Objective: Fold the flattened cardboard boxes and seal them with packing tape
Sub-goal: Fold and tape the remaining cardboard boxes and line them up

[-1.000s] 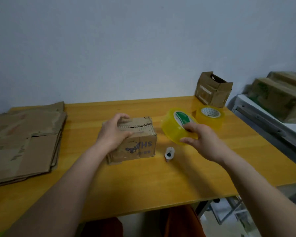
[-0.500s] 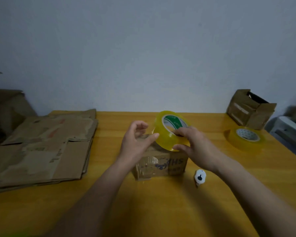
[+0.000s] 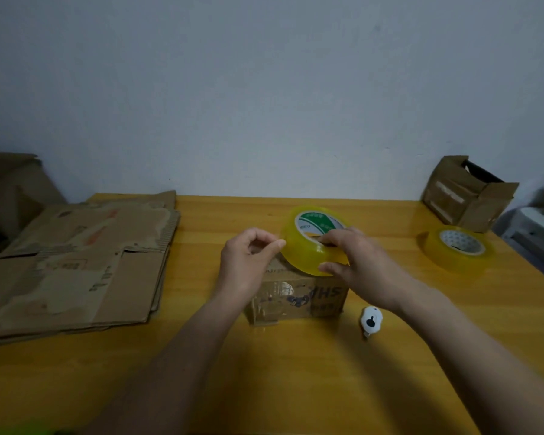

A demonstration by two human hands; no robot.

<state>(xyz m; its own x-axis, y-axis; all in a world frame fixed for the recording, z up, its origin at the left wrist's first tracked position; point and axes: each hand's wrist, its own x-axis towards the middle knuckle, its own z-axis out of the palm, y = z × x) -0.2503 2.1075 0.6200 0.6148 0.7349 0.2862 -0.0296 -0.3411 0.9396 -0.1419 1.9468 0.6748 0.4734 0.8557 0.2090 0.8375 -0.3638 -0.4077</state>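
At lower centre, a white cutter (image 3: 371, 321) lies on the table (image 3: 296, 387) beside the small folded box (image 3: 299, 301). Above the box, the right hand (image 3: 363, 268) grips the yellow tape roll (image 3: 311, 243); the left hand (image 3: 248, 262) pinches at its edge. If the free end slips, it could restick. At far right lies a spare roll (image 3: 456, 249); at left, flattened boxes (image 3: 73, 262).

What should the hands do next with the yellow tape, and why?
Probably the left hand should pull the tape's end away from the tape roll. The right hand holds the roll above the small box, and the left thumb and finger pinch at the roll's edge. No strip of tape can be seen stretched out yet, so the top is likely not sealed.
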